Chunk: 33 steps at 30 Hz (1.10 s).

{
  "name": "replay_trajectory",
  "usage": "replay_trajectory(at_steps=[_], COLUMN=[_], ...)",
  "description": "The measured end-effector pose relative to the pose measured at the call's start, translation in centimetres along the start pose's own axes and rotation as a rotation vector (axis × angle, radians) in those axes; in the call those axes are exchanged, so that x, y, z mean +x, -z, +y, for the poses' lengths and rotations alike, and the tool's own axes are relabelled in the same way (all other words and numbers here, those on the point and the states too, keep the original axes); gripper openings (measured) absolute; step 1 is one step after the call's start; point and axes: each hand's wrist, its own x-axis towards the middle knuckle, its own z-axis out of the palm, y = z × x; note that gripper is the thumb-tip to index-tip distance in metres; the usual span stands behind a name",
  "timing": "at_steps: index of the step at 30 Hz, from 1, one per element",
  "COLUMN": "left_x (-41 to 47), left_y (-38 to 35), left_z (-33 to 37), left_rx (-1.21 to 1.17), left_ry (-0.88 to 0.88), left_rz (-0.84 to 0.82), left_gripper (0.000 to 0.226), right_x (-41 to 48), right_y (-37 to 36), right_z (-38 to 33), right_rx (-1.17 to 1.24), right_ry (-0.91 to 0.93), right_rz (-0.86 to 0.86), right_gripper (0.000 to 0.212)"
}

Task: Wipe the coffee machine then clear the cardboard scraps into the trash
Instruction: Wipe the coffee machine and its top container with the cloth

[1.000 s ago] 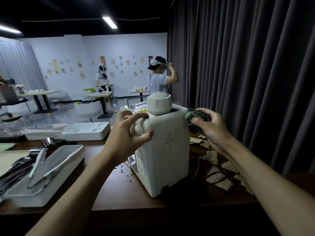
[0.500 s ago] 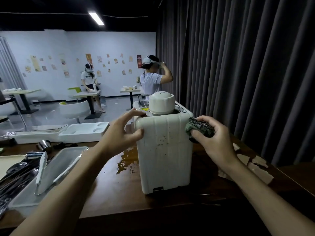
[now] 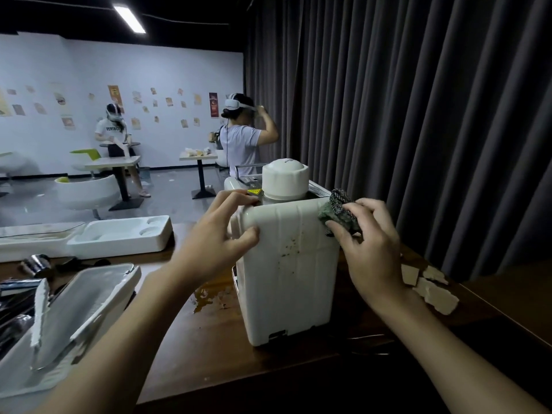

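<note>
A white coffee machine (image 3: 288,279) with a round white lid stands on the dark wooden table (image 3: 209,348), its back panel speckled with brown stains. My left hand (image 3: 218,237) grips its upper left corner, thumb on the back panel and fingers over the top. My right hand (image 3: 367,249) presses a dark green scouring cloth (image 3: 339,212) against the upper right corner. Pale cardboard scraps (image 3: 430,289) lie on the table to the right of the machine. No trash bin is in view.
A brown spill (image 3: 210,297) wets the table left of the machine. An open white foam box (image 3: 74,312) and metal utensils (image 3: 18,294) fill the left side; foam trays (image 3: 119,237) lie behind. A dark curtain (image 3: 418,115) hangs at right. Two people stand at far tables.
The machine has turned so its stained back panel faces me squarely. My right hand with the cloth has moved up to the top right corner. My left hand's grip has tightened on the left corner.
</note>
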Motion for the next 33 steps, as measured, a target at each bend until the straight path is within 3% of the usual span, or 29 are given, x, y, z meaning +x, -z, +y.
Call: replay_trajectory(at_steps=[7,11,19,25,33], left_x=[0.4,0.3,0.7,1.0,0.9], left_y=[0.3,0.3,1.0,1.2,1.8], left_z=[0.1,0.1,-0.1,-0.4,-0.7], left_rx=[0.046,0.047,0.076,0.079,0.053], left_ry=[-0.018,-0.01,-0.018,-0.016,-0.017], left_rz=[0.001,-0.011,-0.068,-0.102,-0.138], left_gripper=[0.044,0.049,0.043,0.041,0.056], right_x=[-0.5,-1.3,-0.9,-0.3,-0.5], right_y=[-0.2,-0.2,-0.4,-0.5,-0.6], right_z=[-1.0,-1.6,-0.4,-0.5,-0.4], right_rx=[0.025,-0.067,-0.335,-0.084,-0.073], right_ry=[0.002,0.016,0.142,0.056,0.045], right_rz=[-0.037,-0.141,-0.028,0.009,0.116], right_gripper=[0.044,0.057,0.043,0.044,0.029])
